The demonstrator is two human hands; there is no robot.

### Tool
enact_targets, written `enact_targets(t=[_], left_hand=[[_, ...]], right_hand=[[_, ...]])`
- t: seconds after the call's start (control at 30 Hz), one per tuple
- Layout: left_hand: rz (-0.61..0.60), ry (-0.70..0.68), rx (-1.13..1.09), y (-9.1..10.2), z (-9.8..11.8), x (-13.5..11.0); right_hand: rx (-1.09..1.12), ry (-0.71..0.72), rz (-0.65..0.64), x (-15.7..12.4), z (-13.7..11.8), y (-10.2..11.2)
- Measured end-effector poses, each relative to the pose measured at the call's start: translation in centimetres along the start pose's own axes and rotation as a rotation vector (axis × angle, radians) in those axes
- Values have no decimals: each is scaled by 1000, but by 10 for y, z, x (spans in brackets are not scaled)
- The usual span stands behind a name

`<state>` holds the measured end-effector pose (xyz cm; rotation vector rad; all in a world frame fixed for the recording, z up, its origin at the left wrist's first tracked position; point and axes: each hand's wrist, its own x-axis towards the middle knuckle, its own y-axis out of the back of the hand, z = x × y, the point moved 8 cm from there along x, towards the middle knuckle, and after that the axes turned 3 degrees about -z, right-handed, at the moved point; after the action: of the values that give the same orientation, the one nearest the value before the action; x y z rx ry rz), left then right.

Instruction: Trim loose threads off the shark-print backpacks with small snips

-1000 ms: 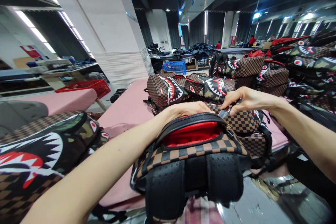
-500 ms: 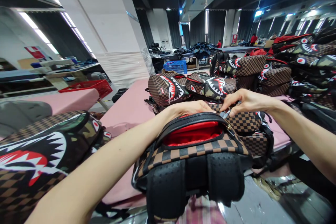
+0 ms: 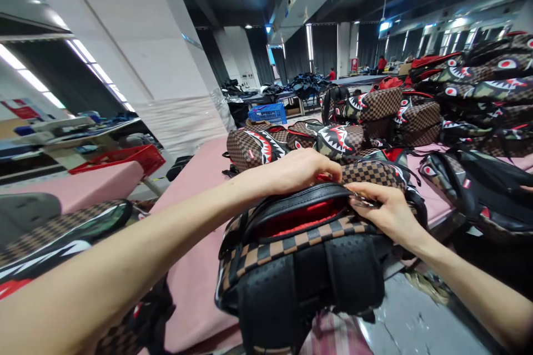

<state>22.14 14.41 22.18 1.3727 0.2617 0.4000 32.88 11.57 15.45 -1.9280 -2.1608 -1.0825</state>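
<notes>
A brown-and-black checkered backpack [image 3: 270,252] lies in front of me, its black straps facing me. Its top opening shows a red lining [image 3: 300,221]. My left hand [image 3: 306,169] reaches over the black-edged rim, fingers curled on the far side of the backpack; its fingertips are partly hidden. At the right end of the opening, my right hand [image 3: 381,208] is closed around a small metal tool [image 3: 361,199], which looks like thread snips. The tool's tip is close to the rim.
Several shark-mouth backpacks [image 3: 339,138] stand farther along the pink table [image 3: 191,222]. More are piled at the right [image 3: 483,89]. Another bag [image 3: 37,233] sits at the left. Behind are a blue crate [image 3: 268,113], a red crate [image 3: 120,160] and a white pillar [image 3: 137,39].
My right hand has moved down and closer to the opening's right end with the metal tool. My left hand has risen slightly onto the rim; the opening looks narrower. The view has shifted right.
</notes>
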Motion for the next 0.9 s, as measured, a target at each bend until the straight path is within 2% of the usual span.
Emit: enact_targets(t=[0.1, 0.27, 0.33, 0.47, 0.6, 0.7, 0.8, 0.9], left_hand=[[45, 27, 57, 3, -10, -7], [53, 122, 106, -2, -22, -14], [55, 147, 168, -6, -23, -15], [119, 165, 197, -8, -26, -15], [150, 251, -77, -15, -46, -12], [141, 270, -234, -19, -54, -10], [147, 265, -276, -19, -58, -10], [167, 258, -328, -19, -64, -9]], right_hand=[[-33, 93, 60, 5, -3, 2], [-141, 298, -41, 3, -18, -4], [-197, 328, -70, -1, -23, -5], [-258, 242, -92, -2, -21, -3], [-212, 106, -119, 9, -12, -2], [-202, 58, -146, 15, -9, 1], [-336, 23, -82, 18, -7, 19], [-478, 15, 54, 23, -8, 46]])
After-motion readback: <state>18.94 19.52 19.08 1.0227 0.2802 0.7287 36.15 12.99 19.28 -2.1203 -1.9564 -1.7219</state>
